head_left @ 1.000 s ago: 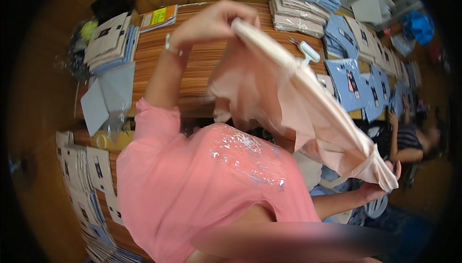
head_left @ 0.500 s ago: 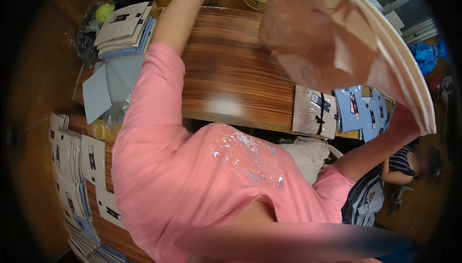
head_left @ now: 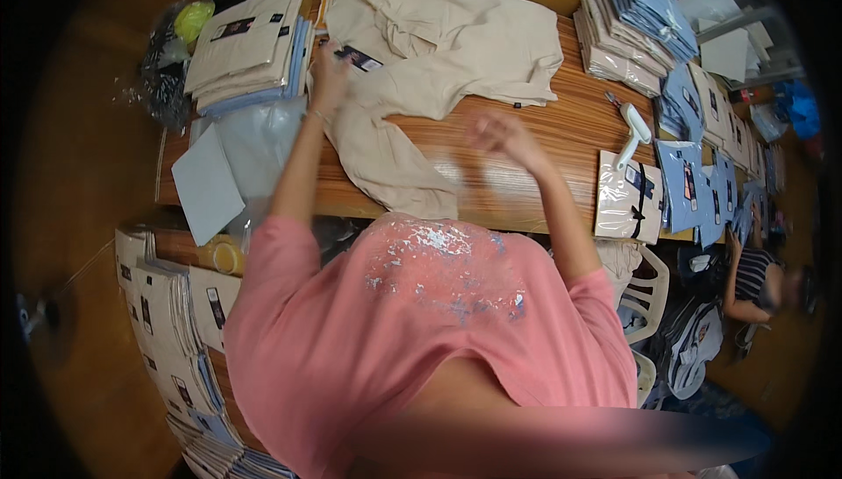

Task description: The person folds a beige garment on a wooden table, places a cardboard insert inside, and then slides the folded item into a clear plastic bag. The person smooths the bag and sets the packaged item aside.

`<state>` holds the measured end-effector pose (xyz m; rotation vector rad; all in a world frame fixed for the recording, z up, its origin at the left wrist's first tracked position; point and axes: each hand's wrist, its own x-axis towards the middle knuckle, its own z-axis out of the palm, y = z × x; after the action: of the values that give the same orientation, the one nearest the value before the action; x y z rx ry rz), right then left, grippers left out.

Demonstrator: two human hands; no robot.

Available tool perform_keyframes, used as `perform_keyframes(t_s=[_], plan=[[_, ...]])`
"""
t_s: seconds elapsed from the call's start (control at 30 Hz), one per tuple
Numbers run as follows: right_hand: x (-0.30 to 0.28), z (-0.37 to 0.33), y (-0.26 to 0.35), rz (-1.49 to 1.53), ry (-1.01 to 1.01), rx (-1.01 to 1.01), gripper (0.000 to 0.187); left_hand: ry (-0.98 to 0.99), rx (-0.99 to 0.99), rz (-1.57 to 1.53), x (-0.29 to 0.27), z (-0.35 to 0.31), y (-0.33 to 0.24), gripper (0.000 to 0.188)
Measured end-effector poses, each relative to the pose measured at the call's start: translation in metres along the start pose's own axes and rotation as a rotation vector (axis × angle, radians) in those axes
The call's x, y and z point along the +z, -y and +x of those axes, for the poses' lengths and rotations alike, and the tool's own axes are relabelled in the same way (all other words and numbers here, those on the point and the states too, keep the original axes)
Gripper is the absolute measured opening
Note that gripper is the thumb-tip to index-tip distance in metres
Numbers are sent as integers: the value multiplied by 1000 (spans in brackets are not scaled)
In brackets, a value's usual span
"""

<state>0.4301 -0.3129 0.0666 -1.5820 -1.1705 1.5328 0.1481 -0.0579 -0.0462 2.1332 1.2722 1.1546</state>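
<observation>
A beige long-sleeved shirt (head_left: 491,40) lies loosely spread on the wood-grain table, creased, one sleeve hanging toward the near edge. A dark tag (head_left: 358,59) is attached near its left end. My left hand (head_left: 330,75) is at that left end, right beside the tag; its fingers are mostly hidden and slightly blurred, so I cannot tell whether they grip the cloth. Over the bare tabletop, just right of the sleeve, my right hand (head_left: 507,135) hovers with loosely bent, parted fingers and nothing in it. Motion blurs it a little.
Folded shirts in clear bags are stacked at left (head_left: 237,40) and far right (head_left: 627,23). A white-handled tool (head_left: 633,135) rests by a bagged beige shirt (head_left: 627,198). Plastic sheets (head_left: 263,132) and a grey card (head_left: 207,185) lie left. Another person (head_left: 752,282) is at right.
The beige shirt, held up in the air before, now lies on the table. Both my hands have come down and closer in; my right hand has let go of the cloth.
</observation>
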Motion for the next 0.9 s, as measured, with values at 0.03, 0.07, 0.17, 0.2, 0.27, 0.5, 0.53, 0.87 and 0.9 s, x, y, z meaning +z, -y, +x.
perform_keyframes(t_s=[0.03,0.07,0.17,0.2,0.27,0.5,0.53,0.87,0.9], plan=[[-25,38,-46,-115,-246,-231,30,41,-9,35,14,-31,-8,51],[-49,64,-65,-372,-430,-314,29,77,-25,83,20,-62,-19,51],[-97,88,-104,-886,-672,-312,32,90,-254,206,31,-117,-59,51],[-98,88,-108,-1037,-652,-254,33,106,-270,320,29,-131,-54,53],[-104,79,-122,-1179,-639,-267,33,154,-291,537,30,-156,-47,57],[-124,-16,-187,-1200,-722,-323,17,303,-182,621,-20,-218,-63,62],[-134,-33,-202,-1090,-657,-388,17,338,-188,573,-31,-228,-70,62],[-138,-24,-212,-628,-834,-78,39,173,-854,-77,-41,-177,-42,50],[-143,-31,-199,-186,-759,-32,39,170,-880,-256,-47,-182,-34,46]])
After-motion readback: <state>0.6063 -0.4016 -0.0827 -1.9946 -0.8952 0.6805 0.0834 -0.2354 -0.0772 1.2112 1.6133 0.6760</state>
